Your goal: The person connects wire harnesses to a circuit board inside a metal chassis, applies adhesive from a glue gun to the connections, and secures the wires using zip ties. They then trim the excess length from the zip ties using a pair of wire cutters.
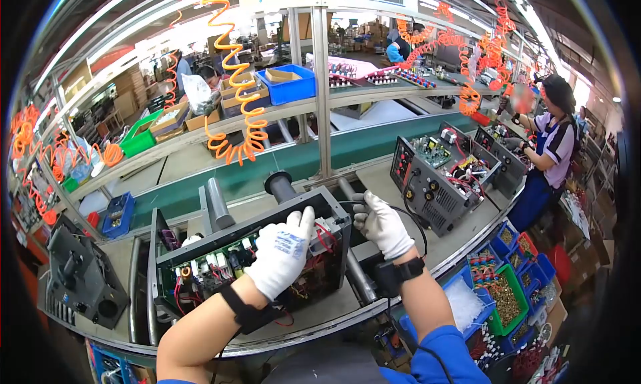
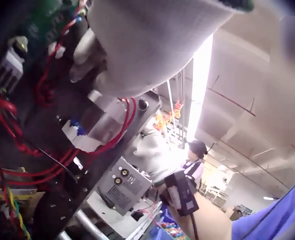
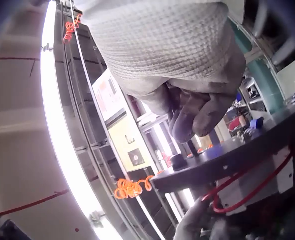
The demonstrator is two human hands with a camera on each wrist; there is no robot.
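Note:
An open welding-machine-like housing (image 1: 339, 214) with circuit boards and red wires stands on the bench before me. My right hand (image 1: 384, 227), in a white glove with grey fingertips, pinches a black cable (image 1: 423, 237) beside the housing's right corner. In the right wrist view its fingers are curled round the cable (image 3: 193, 149) where it meets the dark panel (image 3: 227, 162). My left hand (image 1: 284, 250), also gloved, reaches over the boards to the panel's inner side. The left wrist view shows it close to a white block (image 2: 95, 122) with red wires; its fingertips are partly hidden.
More open machines (image 1: 437, 184) stand along the line at right, where a person (image 1: 551, 137) works. A grey housing part (image 1: 83, 277) lies at left. Blue and green bins (image 1: 505, 297) of small parts are at lower right. Orange coiled hoses (image 1: 244, 127) hang overhead.

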